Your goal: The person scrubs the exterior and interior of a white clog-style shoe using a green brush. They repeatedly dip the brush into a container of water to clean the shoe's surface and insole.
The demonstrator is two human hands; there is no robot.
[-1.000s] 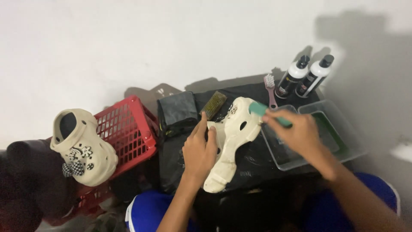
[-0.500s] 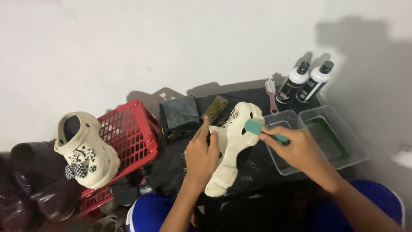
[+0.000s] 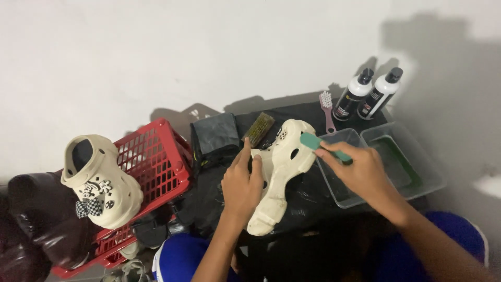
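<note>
Shifted slightly from its earlier spot, the right hand (image 3: pixel 365 172) grips a green brush (image 3: pixel 319 146) whose head touches the cream clog (image 3: pixel 279 172), which lies on a black cloth (image 3: pixel 308 196) and is pinned by the left hand (image 3: pixel 241 183), fingers pressing on it.

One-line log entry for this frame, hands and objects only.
left hand: holds cream clog on black cloth | right hand: grips teal brush, head on clog | nearby: clear tubs, red basket
</note>
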